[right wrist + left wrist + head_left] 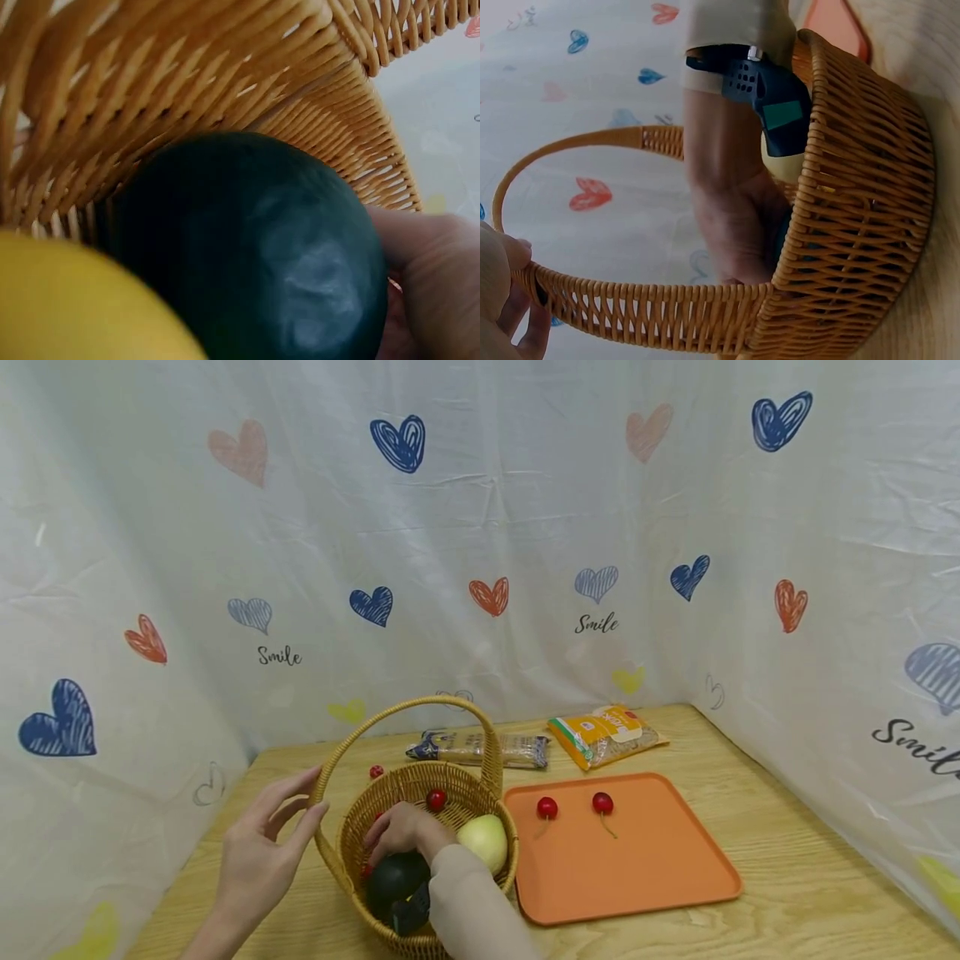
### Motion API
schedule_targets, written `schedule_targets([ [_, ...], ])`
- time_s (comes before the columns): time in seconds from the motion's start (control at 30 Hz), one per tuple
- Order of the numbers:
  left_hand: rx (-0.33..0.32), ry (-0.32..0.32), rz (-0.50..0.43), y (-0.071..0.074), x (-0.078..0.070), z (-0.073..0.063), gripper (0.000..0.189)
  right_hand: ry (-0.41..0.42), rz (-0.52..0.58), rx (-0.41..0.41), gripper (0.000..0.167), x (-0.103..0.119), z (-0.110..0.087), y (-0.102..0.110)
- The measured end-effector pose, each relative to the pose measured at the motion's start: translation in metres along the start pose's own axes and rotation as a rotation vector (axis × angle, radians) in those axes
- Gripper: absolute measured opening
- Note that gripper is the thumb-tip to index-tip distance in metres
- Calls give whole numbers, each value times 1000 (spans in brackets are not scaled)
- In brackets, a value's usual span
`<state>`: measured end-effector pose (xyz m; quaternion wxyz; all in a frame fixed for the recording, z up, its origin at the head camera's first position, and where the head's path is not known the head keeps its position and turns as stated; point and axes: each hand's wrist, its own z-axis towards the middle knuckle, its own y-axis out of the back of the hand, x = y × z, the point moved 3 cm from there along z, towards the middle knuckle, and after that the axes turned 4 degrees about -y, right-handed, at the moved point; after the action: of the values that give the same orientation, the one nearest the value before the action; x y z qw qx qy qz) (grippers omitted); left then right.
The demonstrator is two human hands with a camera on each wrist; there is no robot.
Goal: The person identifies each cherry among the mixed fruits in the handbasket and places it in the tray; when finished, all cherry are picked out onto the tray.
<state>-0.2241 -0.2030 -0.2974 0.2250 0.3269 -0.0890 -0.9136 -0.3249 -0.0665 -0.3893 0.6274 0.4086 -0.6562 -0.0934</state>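
Note:
A wicker basket (352, 827) with a tall arched handle (491, 760) stands on the table. My left hand (258, 852) pinches the left side of the handle between thumb and fingers. My right hand (408, 828) reaches down inside the basket, beside a large dark green round fruit (255, 240). Its fingertips are hidden low by the basket's left wall, close to a red cherry (367, 870); I cannot tell whether they hold anything. Another cherry (437, 799) lies by the far wall, and a pale yellow-green round fruit (483, 843) sits at the right.
Right of the basket lies an orange tray (630, 868) with two stemmed cherries (547, 808) on it. Behind are a long clear packet (480, 749) and an orange-and-yellow bag (607, 735). A small red fruit (377, 772) rests behind the basket. Printed curtains (525, 527) surround the table.

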Motion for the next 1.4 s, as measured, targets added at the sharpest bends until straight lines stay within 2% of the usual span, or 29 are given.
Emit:
schedule_targets([
  [0.27,-3,-13,8,1,-1,0,51,48,-102,167,10,2,3,-7],
  [0.4,-9,-23,-7,0,-1,0,51,45,-99,172,9,1,2,-6],
  [0.47,-8,-17,-10,0,-1,0,51,54,-62,149,8,0,0,-3],
  [0.63,15,11,8,0,0,0,51,50,165,117,5,-1,-5,11],
  [0.7,18,18,12,0,1,0,50,50,277,127,6,0,-7,19],
  [0.83,17,18,16,1,1,0,50,89,393,152,8,1,-9,33],
  [1.0,0,7,20,0,-1,0,50,134,396,213,12,-1,-19,51],
  [1.23,-17,-36,0,-3,-4,0,51,197,402,333,16,-21,-41,81],
  [1.4,-13,-24,18,-2,-3,0,51,197,455,343,20,-36,-48,99],
])
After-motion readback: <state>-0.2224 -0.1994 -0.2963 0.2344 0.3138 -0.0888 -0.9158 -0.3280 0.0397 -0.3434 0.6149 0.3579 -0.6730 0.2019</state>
